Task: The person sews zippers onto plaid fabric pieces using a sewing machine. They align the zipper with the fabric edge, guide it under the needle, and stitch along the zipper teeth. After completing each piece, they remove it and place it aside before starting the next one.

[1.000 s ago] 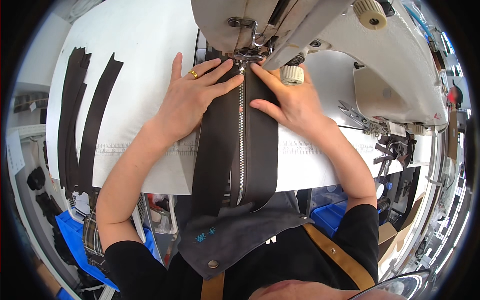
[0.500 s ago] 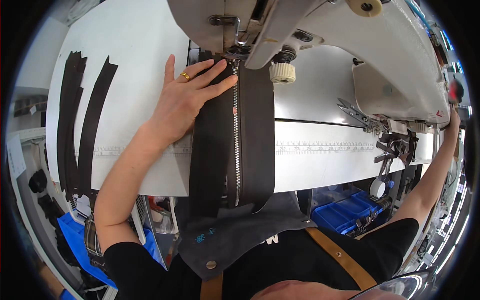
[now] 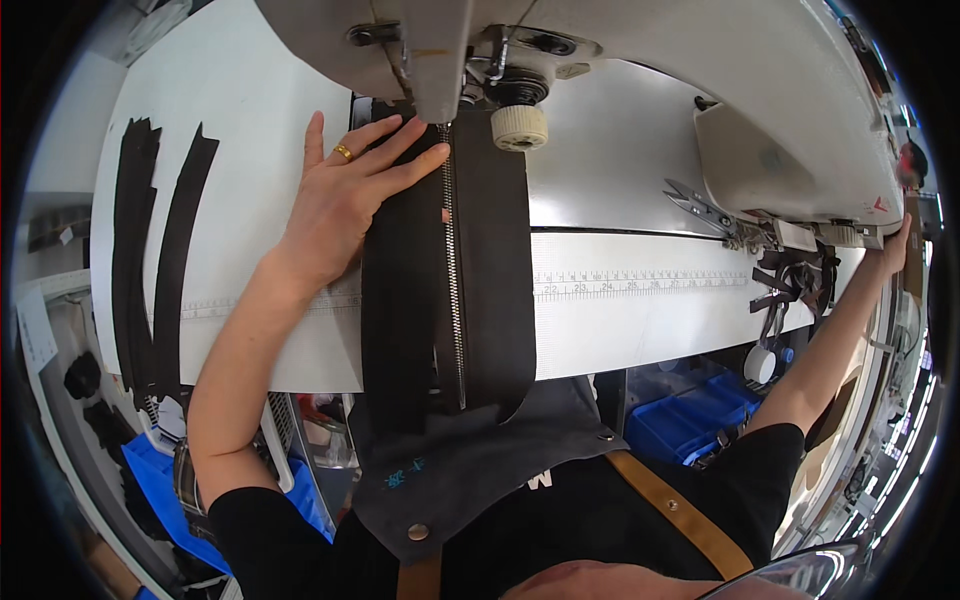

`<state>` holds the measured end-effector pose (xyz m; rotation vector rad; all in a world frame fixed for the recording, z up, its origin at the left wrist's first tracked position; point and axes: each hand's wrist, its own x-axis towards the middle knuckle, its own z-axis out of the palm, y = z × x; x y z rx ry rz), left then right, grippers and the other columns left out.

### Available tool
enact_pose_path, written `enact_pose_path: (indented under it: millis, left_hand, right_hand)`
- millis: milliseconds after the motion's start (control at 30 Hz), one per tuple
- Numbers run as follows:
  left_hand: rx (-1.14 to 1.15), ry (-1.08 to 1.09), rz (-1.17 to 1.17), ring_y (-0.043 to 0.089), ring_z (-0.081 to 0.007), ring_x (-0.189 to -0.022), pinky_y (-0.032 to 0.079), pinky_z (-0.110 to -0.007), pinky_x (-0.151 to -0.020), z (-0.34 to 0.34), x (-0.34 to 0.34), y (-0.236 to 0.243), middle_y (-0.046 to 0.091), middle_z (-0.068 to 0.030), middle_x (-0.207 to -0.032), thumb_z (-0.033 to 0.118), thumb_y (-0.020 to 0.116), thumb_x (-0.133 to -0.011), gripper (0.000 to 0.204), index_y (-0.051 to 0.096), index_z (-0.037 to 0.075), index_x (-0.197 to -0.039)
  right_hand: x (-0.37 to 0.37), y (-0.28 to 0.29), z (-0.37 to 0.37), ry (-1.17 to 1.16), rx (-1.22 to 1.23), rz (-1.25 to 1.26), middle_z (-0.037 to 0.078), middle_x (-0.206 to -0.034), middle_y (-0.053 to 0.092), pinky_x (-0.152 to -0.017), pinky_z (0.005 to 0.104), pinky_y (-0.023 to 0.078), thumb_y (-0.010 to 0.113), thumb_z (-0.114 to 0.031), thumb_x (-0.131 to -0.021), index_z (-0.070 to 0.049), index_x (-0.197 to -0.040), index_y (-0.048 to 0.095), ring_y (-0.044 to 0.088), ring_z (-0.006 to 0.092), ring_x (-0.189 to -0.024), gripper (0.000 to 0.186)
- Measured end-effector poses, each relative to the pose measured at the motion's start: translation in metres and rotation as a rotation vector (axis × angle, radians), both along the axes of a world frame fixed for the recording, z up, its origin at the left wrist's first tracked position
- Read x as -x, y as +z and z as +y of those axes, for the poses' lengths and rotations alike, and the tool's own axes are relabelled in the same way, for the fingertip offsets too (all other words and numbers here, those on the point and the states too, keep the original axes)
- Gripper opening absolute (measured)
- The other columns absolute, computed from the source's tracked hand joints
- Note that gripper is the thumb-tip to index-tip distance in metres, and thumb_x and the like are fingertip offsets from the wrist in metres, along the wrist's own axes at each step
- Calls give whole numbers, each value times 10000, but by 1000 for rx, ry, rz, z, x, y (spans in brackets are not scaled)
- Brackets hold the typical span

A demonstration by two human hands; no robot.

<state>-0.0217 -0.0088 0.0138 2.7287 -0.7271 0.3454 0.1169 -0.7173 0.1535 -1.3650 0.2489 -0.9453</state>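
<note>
My left hand (image 3: 345, 195) lies with fingers stretched and spread on a strip of dark fabric (image 3: 400, 290), its fingertips by a metal zipper (image 3: 452, 270). A gold ring is on one finger. The zipper runs lengthwise between two dark fabric pieces, which pass under the sewing machine (image 3: 640, 40) and hang over the table's near edge. At the machine's far right end, my right hand (image 3: 892, 252) reaches up against the housing. Most of its fingers are hidden there. The needle area is hidden behind the machine head.
Dark zipper strips (image 3: 135, 260) lie on the white table (image 3: 260, 120) at left. Thread snips (image 3: 700, 207) rest right of the fabric, near a cluster of dark scraps (image 3: 795, 275). A printed ruler (image 3: 640, 282) crosses the table. Blue bins (image 3: 690, 425) sit below its edge.
My view has shifted, so the machine head and fabric appear farther left. My left hand keeps its place on the fabric, and my right hand remains at the machine's right end.
</note>
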Motion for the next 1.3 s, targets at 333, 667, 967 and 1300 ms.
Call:
enact_pose_path:
  millis: [333,667,967,1300]
  left_hand:
    - [-57,32,25,504,-225,-1162,121,-621,-1063,-2,4,6,543,-2,-1302,90,588,-790,485,580,265,-1243]
    - [-25,2,15,497,-221,-1180,105,-623,-1064,-1,1,6,543,-10,-1302,103,581,-800,470,583,270,-1239]
    - [10,11,-15,478,-223,-1220,129,-633,-1064,0,2,0,538,-14,-1307,-29,511,-795,548,567,275,-1248]
    - [15,4,-43,484,-237,-1215,146,-633,-1061,1,2,-3,535,-24,-1310,-38,536,-772,551,572,251,-1239]
  right_hand:
    - [109,-61,305,677,970,-122,205,-1136,582,-951,395,417,345,-353,-968,57,-1096,559,548,297,-1096,480]
    - [21,-153,505,1062,1205,-155,180,-785,643,-654,358,507,621,-192,-821,-45,-820,655,633,291,-781,151]
    - [53,-143,494,904,1075,-167,85,-730,583,-559,313,475,690,-155,-747,-28,-782,609,583,211,-628,155]
    - [62,-117,503,1205,457,480,85,-697,660,-548,245,492,623,-118,-811,10,-836,668,621,131,-595,138]
